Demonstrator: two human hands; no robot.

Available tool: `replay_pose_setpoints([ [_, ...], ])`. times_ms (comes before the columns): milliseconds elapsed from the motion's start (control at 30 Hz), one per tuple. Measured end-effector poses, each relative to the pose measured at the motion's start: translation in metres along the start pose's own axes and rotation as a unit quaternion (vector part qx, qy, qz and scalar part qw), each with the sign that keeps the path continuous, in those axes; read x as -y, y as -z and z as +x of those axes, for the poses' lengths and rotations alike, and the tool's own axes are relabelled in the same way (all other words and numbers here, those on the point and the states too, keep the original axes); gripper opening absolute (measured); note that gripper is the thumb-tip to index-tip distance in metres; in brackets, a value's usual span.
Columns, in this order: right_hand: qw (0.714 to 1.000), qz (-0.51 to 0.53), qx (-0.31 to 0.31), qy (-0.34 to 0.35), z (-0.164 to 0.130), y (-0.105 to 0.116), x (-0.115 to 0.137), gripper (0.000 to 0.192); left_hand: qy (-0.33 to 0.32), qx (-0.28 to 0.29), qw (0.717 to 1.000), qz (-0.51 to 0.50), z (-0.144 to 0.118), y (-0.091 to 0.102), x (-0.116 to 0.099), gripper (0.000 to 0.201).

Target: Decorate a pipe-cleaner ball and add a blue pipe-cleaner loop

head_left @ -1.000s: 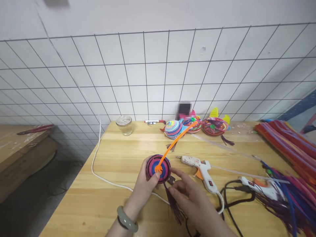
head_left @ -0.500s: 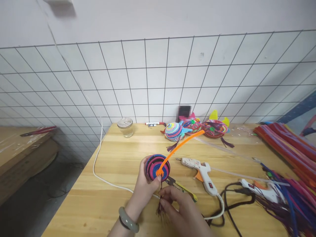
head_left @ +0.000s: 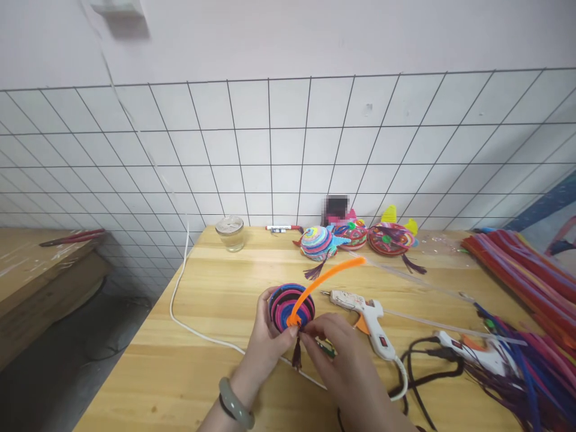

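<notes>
Where hands [head_left: 310, 348] pinch a coiled disc [head_left: 291, 307], glue gun [head_left: 364, 312] beside, no legible writing.

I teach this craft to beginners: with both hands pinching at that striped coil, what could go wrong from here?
1. The glue gun lies just right of the right hand, nozzle toward the coil; if hot, a knuckle could brush it.
2. The long orange stem sticks out loose and may snag or spring.
3. The white cord runs under the left hand and could catch.

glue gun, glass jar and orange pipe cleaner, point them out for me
glue gun [head_left: 366, 311], head view, on its white body
glass jar [head_left: 230, 234], head view, on its side wall
orange pipe cleaner [head_left: 324, 279], head view, mid-stem
</notes>
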State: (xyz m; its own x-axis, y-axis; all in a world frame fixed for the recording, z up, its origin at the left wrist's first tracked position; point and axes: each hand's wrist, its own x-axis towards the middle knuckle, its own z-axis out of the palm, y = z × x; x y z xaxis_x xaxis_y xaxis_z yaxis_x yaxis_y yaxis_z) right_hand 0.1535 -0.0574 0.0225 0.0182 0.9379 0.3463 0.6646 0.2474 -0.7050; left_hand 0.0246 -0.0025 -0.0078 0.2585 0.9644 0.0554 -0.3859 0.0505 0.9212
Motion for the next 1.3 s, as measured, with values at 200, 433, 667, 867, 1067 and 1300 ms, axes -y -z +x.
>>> replay_pose_setpoints([
  [200,0.999,-0.030,0.009,0.010,-0.004,-0.010,-0.003,0.012,0.000,0.009,1.000,-0.013,-0.001,0.000,0.000,0.060],
  [433,0.992,0.034,0.016,-0.117,-0.005,-0.013,-0.002,0.013,0.024,-0.040,0.998,-0.038,-0.001,0.000,0.003,0.060],
  [667,0.978,0.151,0.029,-0.140,-0.001,-0.026,0.005,0.024,0.035,-0.040,0.997,-0.055,-0.002,-0.004,0.002,0.060],
  [867,0.977,0.111,0.034,-0.179,-0.007,-0.027,0.004,0.025,0.022,-0.039,0.997,-0.056,0.000,0.001,0.006,0.059],
  [1067,0.991,-0.129,-0.024,-0.036,-0.007,-0.019,-0.008,0.029,0.028,-0.025,0.997,-0.067,-0.001,0.000,0.007,0.057],
  [1300,0.974,-0.197,-0.057,0.101,-0.004,-0.015,-0.010,0.021,0.017,-0.038,0.999,-0.027,0.000,0.002,0.009,0.053],
])
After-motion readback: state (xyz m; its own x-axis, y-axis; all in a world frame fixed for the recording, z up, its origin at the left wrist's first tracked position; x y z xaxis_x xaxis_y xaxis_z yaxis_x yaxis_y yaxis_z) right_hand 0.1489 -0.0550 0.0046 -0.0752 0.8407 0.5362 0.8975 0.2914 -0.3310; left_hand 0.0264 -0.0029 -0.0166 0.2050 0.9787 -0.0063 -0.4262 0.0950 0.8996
